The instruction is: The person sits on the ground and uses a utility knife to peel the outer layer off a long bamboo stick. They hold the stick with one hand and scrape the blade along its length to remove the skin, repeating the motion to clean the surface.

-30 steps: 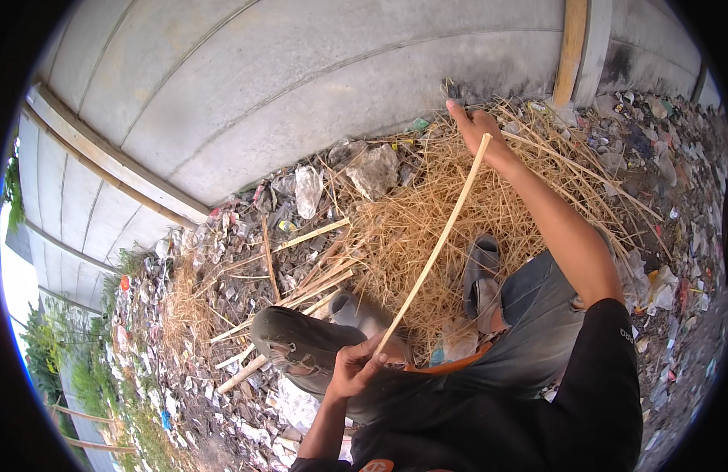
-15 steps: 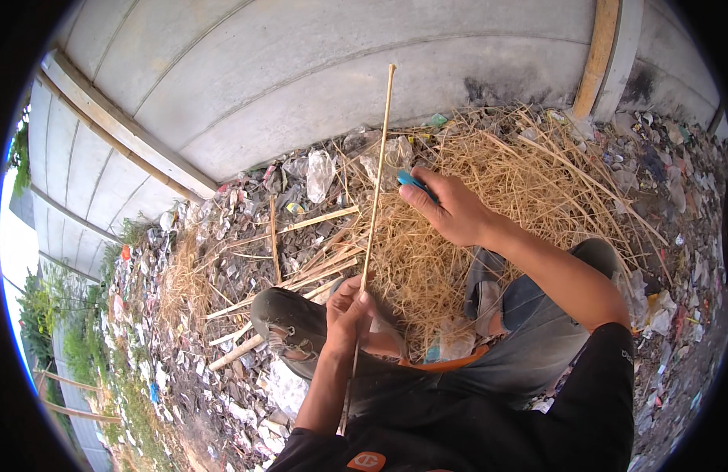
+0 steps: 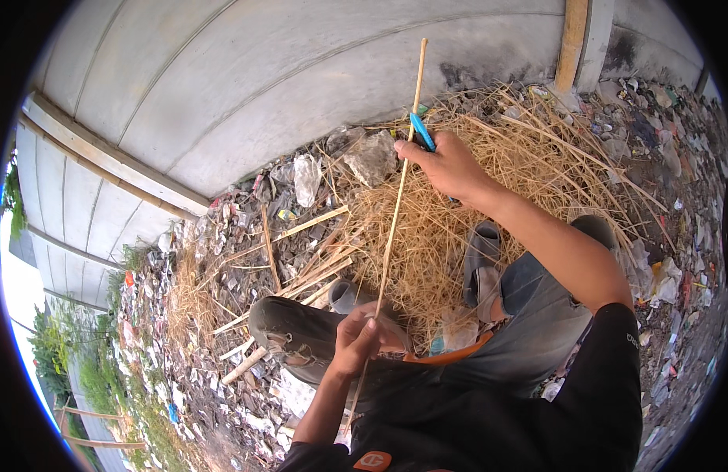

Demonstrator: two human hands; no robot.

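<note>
A long, thin bamboo strip [image 3: 394,224] slants up from beside my body toward the wall. My left hand [image 3: 355,343] grips it near its lower part, fingers wrapped round it above my bent knee. Farther up, my right hand [image 3: 457,168] is closed on a slim blue utility knife [image 3: 422,132], which lies against the strip's right side. My right thumb reaches the strip just below the knife. The blade itself cannot be made out. Beneath both hands is a heap of pale bamboo shavings [image 3: 427,236].
Several split bamboo pieces [image 3: 320,273] lie left of the heap, beside my knee. A grey panel wall [image 3: 317,86] stands beyond, with a bamboo post [image 3: 571,47] at right. Plastic litter [image 3: 306,179] covers the ground. An orange strip [image 3: 450,355] lies between my legs.
My right hand with the knife has come in from beside the strip to touch it near the upper part. The strip leans more to the right. My view has shifted slightly.
</note>
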